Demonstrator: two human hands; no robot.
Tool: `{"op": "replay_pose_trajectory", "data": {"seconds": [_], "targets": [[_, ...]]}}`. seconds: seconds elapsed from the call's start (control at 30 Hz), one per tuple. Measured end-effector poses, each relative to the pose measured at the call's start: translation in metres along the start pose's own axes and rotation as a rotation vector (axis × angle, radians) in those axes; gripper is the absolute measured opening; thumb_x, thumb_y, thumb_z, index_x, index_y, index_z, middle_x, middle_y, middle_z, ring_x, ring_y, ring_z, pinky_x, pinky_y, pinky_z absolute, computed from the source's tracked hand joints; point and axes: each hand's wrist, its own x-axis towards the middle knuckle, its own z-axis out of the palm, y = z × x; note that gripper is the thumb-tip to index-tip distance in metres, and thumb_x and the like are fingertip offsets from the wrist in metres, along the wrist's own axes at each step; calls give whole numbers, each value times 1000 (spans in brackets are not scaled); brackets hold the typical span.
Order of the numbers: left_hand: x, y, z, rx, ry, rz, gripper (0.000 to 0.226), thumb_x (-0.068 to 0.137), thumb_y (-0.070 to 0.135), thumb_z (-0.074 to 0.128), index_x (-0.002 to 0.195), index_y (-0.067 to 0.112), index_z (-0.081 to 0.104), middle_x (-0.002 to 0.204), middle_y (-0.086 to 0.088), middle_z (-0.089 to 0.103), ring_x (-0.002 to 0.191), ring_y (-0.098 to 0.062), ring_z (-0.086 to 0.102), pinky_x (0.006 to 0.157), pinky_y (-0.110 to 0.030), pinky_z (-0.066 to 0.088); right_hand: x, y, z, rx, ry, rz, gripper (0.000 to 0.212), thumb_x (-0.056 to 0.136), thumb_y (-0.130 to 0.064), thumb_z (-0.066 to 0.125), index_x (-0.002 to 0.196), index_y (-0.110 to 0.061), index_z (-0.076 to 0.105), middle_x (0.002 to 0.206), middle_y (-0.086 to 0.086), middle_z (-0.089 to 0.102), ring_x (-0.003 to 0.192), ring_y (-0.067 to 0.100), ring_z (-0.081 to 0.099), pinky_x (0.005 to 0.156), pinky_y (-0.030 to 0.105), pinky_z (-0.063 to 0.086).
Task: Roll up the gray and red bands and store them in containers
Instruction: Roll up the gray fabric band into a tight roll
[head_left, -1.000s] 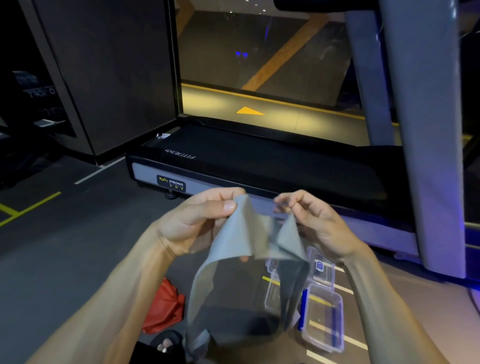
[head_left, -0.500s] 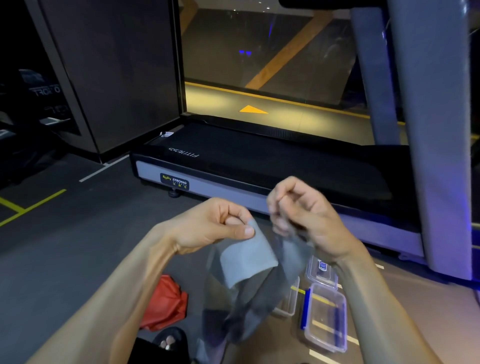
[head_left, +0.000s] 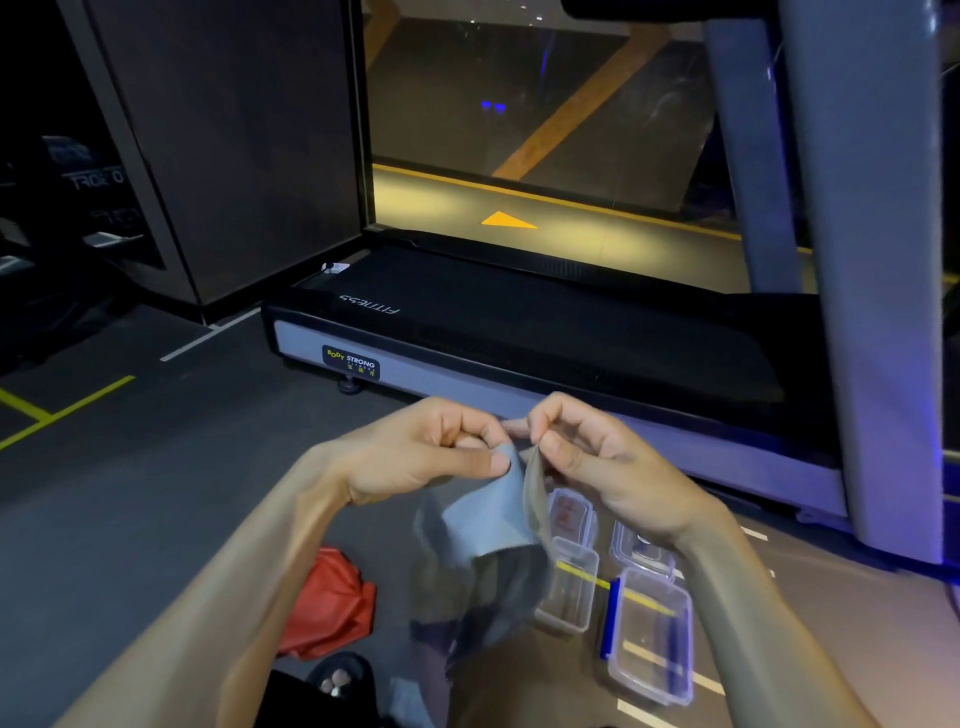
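— Now, item one: the hands?

— Left hand (head_left: 431, 457) raised before the chest, thumb and curled fingers pinching the top edge of the thin grey stretchy band (head_left: 493, 519); right hand (head_left: 587, 462) just beside it, fingertips pinching the same top edge from the other side; the two hands almost touching.

— Item two: the grey band's position?

— Held in the air between the hands; it hangs down in loose folds toward the floor (head_left: 130, 519), its lower part blurred and dark.

— Item three: the other band?

— Crumpled red band (head_left: 332, 608) lying on the floor below the left forearm, apart from the grey one.

— Item four: containers?

— Two clear rectangular plastic containers on the floor, under the right forearm; the nearer container with a blue clip (head_left: 652, 634) along its left side, lid hinged open behind it; the smaller clear container (head_left: 569, 592) just to its left, partly hidden by the hanging band, lid likewise open.

— Item five: surroundings?

— Black treadmill deck with a grey side rail (head_left: 519, 332) beyond the hands; its grey upright post (head_left: 878, 260) at right; a sandalled foot (head_left: 337, 680) at the bottom edge.
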Motion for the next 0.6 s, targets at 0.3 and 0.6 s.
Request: {"op": "replay_pose_trajectory", "data": {"seconds": [0.3,0.6], "targets": [[-2,-2,-4,21,5,-10,12,99,23,62,91,19,69,61,9,42,55,-10,23,51,-24,16,5,7,6,-148,-10,-24,6,103,-26,55,102,-22,58,89,3,50,82,14,45,76,26,40],[-3,-5,-1,94,43,-17,21,96,24,66,91,4,68,70,-14,42,62,-18,30,55,-21,28,0,-7,-3,-75,131,-106,6,101,-17,58,95,-16,60,78,-8,56,72,6,48,67,17,41]]}}
